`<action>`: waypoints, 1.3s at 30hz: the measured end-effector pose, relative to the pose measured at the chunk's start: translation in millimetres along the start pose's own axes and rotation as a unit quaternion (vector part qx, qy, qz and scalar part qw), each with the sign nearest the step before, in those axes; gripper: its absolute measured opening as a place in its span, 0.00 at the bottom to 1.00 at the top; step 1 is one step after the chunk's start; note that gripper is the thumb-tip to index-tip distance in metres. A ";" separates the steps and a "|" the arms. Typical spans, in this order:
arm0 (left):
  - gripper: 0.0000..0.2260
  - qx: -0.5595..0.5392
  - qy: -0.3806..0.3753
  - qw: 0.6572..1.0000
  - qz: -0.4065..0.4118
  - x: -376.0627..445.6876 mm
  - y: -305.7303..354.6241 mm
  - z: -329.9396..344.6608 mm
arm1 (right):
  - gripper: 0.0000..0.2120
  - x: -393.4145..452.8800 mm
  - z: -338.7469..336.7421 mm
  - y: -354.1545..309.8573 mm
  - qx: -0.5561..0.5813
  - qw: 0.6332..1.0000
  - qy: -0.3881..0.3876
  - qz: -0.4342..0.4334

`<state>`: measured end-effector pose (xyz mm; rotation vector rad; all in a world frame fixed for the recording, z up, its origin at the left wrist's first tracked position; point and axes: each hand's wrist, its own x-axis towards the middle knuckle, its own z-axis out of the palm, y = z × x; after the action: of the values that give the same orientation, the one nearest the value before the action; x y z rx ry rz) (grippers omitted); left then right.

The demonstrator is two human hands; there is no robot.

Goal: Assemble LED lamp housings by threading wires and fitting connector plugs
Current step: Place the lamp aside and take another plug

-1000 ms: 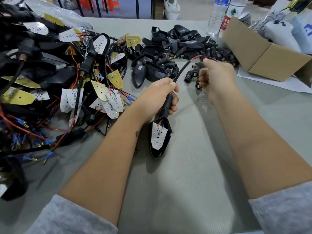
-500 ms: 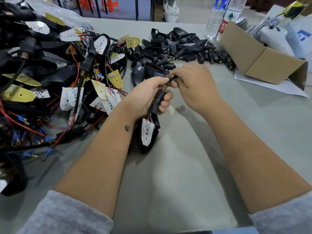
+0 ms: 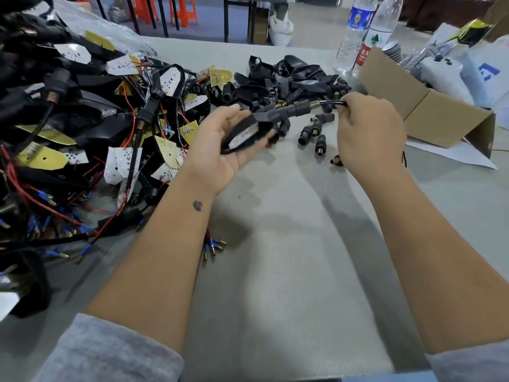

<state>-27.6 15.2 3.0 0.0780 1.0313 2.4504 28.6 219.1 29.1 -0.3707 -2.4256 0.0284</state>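
Left of the frame: a heap of wired lamp assemblies (image 3: 91,128), black housings with white and yellow LED boards, red wires and blue-sleeved terminals, is lying on the grey table (image 3: 275,271). Centre left: the left hand (image 3: 220,150) is lying palm up with its fingers loosely spread, cradling a black LED lamp housing (image 3: 248,133) whose white LED board is facing the camera. The housing's black stem (image 3: 286,113) is pointing toward the upper right and ending in a brass fitting. Upper centre: a pile of empty black housings (image 3: 286,78) is sitting behind the hands, with loose connector plugs (image 3: 314,133) lying between the hands. Centre right: the right hand (image 3: 369,133) is curling its fingers around the black cable (image 3: 332,103) emerging from the stem. Upper right: two plastic water bottles (image 3: 363,34) are standing beside an open cardboard box (image 3: 424,106).
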 end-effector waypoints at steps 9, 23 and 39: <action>0.03 -0.139 0.068 0.983 0.103 -17.4 27.3 -20.7 | 0.10 -14.0 -8.4 -33.6 0.074 0.979 -0.188 -0.003; 0.04 0.373 0.209 0.890 0.157 -50.8 111.4 -9.3 | 0.13 -39.9 -45.0 -115.0 0.339 0.860 -0.380 -0.031; 0.14 0.810 0.299 0.465 0.197 -80.6 206.7 -78.6 | 0.18 -26.3 -34.9 -280.8 0.464 0.765 -0.399 -0.199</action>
<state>-58.3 -197.4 99.3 0.0483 3.4953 0.6026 -2.5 -60.0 72.2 0.7661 -2.8141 1.3921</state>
